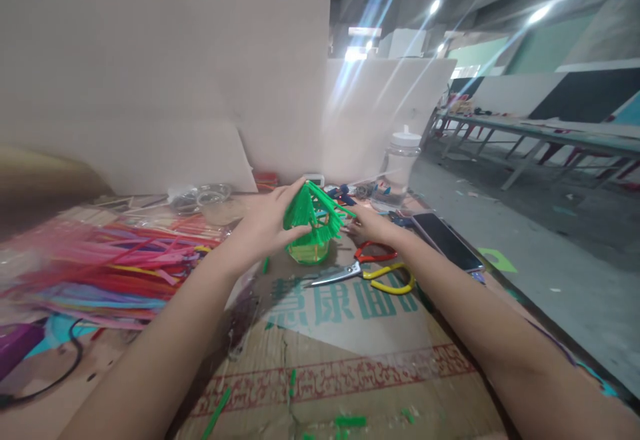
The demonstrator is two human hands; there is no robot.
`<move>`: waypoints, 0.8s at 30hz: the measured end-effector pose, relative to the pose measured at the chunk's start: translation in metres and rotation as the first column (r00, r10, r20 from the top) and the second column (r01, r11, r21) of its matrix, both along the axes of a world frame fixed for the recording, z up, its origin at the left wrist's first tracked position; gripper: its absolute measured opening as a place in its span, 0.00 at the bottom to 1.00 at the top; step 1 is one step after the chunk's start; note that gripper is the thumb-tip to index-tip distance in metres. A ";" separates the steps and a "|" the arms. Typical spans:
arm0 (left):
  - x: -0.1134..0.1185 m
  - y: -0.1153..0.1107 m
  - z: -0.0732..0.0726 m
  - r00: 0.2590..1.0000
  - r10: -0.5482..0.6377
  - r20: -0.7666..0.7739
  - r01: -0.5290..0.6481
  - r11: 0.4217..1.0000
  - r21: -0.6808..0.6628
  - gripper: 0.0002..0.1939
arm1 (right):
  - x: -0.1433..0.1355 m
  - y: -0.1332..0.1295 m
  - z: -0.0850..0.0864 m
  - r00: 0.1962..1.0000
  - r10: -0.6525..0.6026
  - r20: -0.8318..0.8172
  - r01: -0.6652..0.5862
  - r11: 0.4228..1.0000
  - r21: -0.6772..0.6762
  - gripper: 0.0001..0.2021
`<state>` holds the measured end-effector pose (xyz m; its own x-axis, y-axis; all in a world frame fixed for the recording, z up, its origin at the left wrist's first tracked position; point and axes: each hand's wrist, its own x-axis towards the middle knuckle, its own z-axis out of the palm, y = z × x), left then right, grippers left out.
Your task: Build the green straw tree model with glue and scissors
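A clear bottle with a white lid stands at the back right; whether it holds liquid cannot be told. At the left, crinkled see-through plastic lies partly over a heap of fuzzy stems in pink, red, yellow and blue.

The left hand rests against the left slope of a green model, its thumb spread wide from the other fingers. The right hand is at the model's right edge, beside the fringe; whether its fingers pinch a strip cannot be told.

The model stands on printed cardboard behind the scissors, a pointed cone of thin strips above a round base. The scissors have steel blades and red and yellow handles. Short green scraps dot the cardboard's near end.
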<state>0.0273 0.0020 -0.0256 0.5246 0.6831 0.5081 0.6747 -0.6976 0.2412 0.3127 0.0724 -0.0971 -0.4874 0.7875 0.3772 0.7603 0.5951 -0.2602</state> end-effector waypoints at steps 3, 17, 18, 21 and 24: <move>-0.010 -0.003 0.010 1.000 -0.021 0.022 0.022 0.997 -0.071 0.41 | 0.006 -0.001 0.010 0.999 -0.041 -0.033 0.042 0.999 0.020 0.17; -0.092 0.028 0.010 0.743 0.393 -0.541 -0.594 0.760 -0.264 0.15 | -0.007 -0.041 0.070 0.983 -0.163 -0.079 0.171 0.978 0.115 0.14; -0.094 0.029 0.009 0.744 0.384 -0.547 -0.592 0.759 -0.272 0.15 | -0.008 -0.044 0.071 0.985 -0.153 -0.083 0.162 0.980 0.117 0.14; -0.092 0.030 0.006 0.776 0.318 -0.545 -0.537 0.786 -0.307 0.14 | -0.011 -0.050 0.075 0.987 -0.125 -0.100 0.136 0.984 0.115 0.13; -0.082 0.033 0.001 0.805 0.247 -0.539 -0.468 0.822 -0.323 0.14 | -0.012 -0.058 0.079 0.989 -0.115 -0.090 0.126 0.984 0.123 0.13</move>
<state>-0.0544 0.0345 -0.0243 0.2872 0.9518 -0.1077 0.9577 -0.2834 0.0494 0.3009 0.0140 -0.0185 -0.3549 0.7814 0.5133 0.8077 0.5328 -0.2527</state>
